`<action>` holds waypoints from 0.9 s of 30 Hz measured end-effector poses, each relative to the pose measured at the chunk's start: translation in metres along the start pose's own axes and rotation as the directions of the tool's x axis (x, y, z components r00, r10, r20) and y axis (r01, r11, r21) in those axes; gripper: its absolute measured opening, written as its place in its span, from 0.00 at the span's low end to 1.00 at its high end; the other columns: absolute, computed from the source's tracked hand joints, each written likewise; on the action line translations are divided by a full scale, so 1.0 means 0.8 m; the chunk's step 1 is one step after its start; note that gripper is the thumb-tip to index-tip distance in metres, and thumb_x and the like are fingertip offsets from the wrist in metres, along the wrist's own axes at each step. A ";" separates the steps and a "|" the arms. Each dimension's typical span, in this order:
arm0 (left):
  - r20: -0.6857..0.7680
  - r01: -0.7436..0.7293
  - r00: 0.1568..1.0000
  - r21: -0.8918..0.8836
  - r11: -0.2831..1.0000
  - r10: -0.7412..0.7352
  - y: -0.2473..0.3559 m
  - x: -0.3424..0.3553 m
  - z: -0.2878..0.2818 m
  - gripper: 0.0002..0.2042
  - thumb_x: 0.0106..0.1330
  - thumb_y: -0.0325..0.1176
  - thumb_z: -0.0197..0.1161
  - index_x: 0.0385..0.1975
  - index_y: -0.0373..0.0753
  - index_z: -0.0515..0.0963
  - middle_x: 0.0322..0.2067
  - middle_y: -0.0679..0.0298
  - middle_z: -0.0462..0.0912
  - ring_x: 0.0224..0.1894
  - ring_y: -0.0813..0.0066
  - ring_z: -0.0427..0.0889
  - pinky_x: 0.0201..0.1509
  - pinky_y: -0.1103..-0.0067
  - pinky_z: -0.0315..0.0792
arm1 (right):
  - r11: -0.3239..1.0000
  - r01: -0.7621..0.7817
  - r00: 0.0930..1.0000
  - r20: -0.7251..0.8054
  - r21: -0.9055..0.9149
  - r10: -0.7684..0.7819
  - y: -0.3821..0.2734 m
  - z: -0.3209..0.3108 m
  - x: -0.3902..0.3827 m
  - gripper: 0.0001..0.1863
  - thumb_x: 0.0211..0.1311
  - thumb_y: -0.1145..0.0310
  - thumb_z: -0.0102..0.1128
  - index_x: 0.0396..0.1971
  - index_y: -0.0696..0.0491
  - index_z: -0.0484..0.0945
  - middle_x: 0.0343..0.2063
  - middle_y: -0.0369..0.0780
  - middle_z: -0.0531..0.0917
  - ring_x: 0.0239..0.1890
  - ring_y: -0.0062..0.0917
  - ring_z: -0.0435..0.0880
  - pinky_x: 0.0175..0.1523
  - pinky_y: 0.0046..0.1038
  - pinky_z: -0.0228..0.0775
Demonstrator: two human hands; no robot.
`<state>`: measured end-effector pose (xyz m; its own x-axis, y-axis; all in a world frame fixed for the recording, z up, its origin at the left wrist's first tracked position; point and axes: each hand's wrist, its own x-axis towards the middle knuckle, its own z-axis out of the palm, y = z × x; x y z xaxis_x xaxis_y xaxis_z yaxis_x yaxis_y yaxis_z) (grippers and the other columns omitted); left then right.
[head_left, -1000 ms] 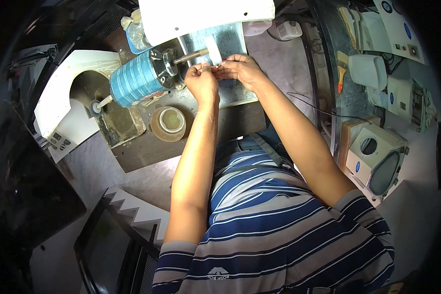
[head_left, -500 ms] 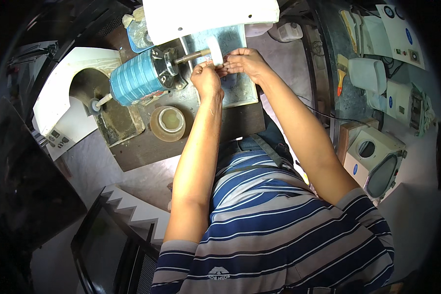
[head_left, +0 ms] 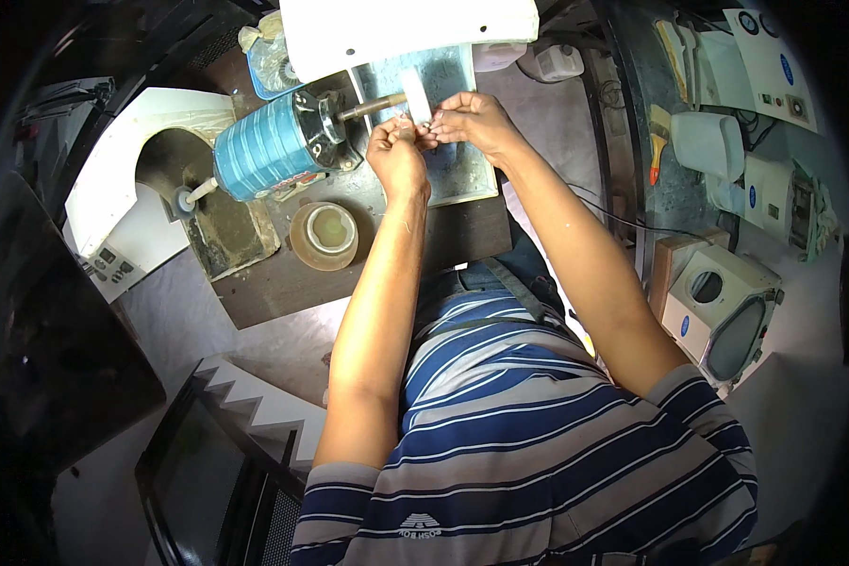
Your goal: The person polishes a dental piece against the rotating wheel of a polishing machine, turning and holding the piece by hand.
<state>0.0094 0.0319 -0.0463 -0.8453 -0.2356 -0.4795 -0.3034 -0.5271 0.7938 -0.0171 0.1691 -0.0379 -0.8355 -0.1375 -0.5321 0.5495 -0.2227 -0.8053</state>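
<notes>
A white polishing wheel [head_left: 414, 95] sits on the metal shaft [head_left: 373, 107] of a blue bench motor [head_left: 262, 147]. Just below the wheel, my left hand [head_left: 398, 158] and my right hand [head_left: 478, 124] meet with their fingers pinched together. Whatever lies between the fingertips is small and mostly hidden by them; I cannot make out its kind. My fingertips are close against the wheel's lower edge, and whether they touch it does not show. Under the hands lies a shallow metal-lined tray [head_left: 476, 182] with a pale rim.
A brown bowl [head_left: 324, 236] with cloudy liquid stands left of my left forearm. A white hood [head_left: 406, 36] overhangs the tray. At left, a second white hood [head_left: 113, 170] surrounds the motor's other shaft. A brush [head_left: 658, 141] and beige machines [head_left: 720, 294] are at right.
My hands stay at the wheel with only slight finger movement. The whole view has shifted a little; nothing has been let go.
</notes>
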 end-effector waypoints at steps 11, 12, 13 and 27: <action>0.113 -0.297 0.953 0.158 0.942 0.282 -0.004 -0.014 -0.010 0.05 0.68 0.21 0.52 0.41 0.30 0.70 0.28 0.58 0.80 0.27 0.74 0.79 0.32 0.78 0.78 | 0.994 0.096 0.994 0.056 -0.050 -0.093 0.001 0.008 -0.014 0.07 0.60 0.79 0.59 0.37 0.64 0.74 0.32 0.47 0.83 0.34 0.27 0.85 0.39 0.24 0.81; 0.130 -0.308 0.949 0.179 0.934 0.288 -0.004 -0.013 -0.012 0.05 0.68 0.21 0.52 0.41 0.30 0.70 0.29 0.58 0.80 0.28 0.75 0.79 0.33 0.79 0.77 | 0.996 0.090 0.995 0.050 -0.018 -0.089 0.003 0.009 -0.015 0.07 0.60 0.79 0.59 0.37 0.64 0.75 0.33 0.47 0.83 0.34 0.27 0.85 0.40 0.24 0.81; 0.146 -0.319 0.945 0.200 0.926 0.293 -0.004 -0.012 -0.014 0.05 0.68 0.21 0.52 0.42 0.30 0.70 0.29 0.58 0.79 0.28 0.76 0.79 0.34 0.80 0.77 | 0.996 0.089 0.995 0.050 -0.019 -0.088 0.005 0.010 -0.016 0.07 0.60 0.79 0.59 0.37 0.64 0.75 0.33 0.47 0.83 0.34 0.27 0.85 0.40 0.24 0.81; 0.246 -0.431 0.900 0.388 0.814 0.360 0.009 0.002 -0.029 0.04 0.66 0.18 0.54 0.38 0.30 0.75 0.29 0.64 0.80 0.29 0.82 0.77 0.34 0.83 0.74 | 0.993 0.095 0.995 -0.022 0.065 -0.094 0.029 0.021 -0.015 0.06 0.60 0.81 0.58 0.36 0.66 0.73 0.33 0.49 0.83 0.33 0.31 0.85 0.41 0.29 0.82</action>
<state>0.0160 0.0083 -0.0499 -0.9782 -0.2006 -0.0541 -0.0531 -0.0103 0.9985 0.0055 0.1491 -0.0455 -0.8831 -0.0946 -0.4596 0.4656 -0.2974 -0.8335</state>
